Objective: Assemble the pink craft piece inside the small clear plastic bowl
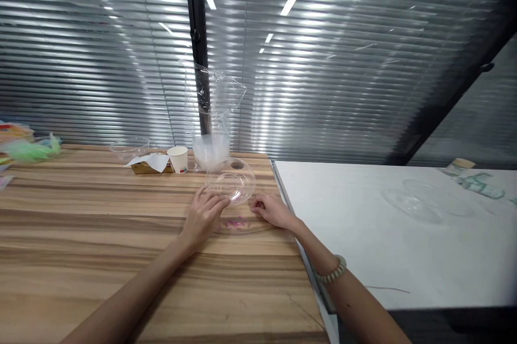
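A clear round plastic bowl leans with its open side toward me on the wood-grain table. My left hand has its fingers closed on the bowl's near left rim. To the right of the bowl, close to its rim, my right hand is closed with the fingertips pinched together. Whatever those fingertips hold, if anything, is too small to make out. Small pink bits lie scattered on the table between my two hands, just below the bowl.
Behind the bowl stands a stack of clear cups in a plastic bag. Left of it are a paper cup, a small box with white tissue and another clear bowl. A white table adjoins on the right.
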`<state>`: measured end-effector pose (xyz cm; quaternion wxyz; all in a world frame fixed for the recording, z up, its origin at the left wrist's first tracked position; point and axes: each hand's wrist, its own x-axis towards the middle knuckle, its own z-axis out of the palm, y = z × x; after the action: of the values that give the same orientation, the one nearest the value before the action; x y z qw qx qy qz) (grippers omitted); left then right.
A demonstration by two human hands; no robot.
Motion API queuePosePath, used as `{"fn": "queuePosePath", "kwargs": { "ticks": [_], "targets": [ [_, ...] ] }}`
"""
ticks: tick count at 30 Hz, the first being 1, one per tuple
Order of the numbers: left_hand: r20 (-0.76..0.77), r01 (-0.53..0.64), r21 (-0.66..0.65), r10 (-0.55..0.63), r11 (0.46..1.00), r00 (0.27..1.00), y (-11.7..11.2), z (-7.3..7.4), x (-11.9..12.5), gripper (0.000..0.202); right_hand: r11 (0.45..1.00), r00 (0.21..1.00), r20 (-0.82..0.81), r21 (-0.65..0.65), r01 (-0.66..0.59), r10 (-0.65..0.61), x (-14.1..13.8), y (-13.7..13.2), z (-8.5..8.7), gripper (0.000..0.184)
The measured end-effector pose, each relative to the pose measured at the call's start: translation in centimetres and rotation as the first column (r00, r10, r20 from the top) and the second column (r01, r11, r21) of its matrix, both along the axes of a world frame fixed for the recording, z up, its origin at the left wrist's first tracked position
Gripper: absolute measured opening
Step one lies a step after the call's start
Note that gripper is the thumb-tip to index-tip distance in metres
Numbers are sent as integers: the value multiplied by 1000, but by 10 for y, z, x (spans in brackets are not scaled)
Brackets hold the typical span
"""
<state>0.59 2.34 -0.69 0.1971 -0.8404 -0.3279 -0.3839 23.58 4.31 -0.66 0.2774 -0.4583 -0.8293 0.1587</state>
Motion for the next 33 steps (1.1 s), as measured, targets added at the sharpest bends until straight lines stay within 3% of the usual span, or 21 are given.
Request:
{"fn": "queuePosePath", "kwargs": {
  "ticks": [4,7,12,17,24,33],
  "targets": [
    [6,6,4,-6,1000,1000,2,-3,-3,19,994,996,-51,72,82,-79,-1,3,-2,12],
    [-2,26,6,-25,1000,1000,3,-4,-3,19,974,973,-194,162,156,-124,0,6,-2,12],
    [-4,76,29,-76,997,997,-1,0,-1,18,873,865,-483,356,334,-134,0,3,5,14],
    [-13,116,69,-115,991,993,-4,3,2,22,785,822,-552,442,434,-144,-2,-3,8,15],
    [-34,172,62,-170,983,985,-7,7,5,18,773,903,-428,561,297,-37,-5,-2,0,17],
    [-20,204,87,-203,975,979,-7,9,8,18,739,938,-346,633,231,3,-5,0,-1,15]
  ]
}}
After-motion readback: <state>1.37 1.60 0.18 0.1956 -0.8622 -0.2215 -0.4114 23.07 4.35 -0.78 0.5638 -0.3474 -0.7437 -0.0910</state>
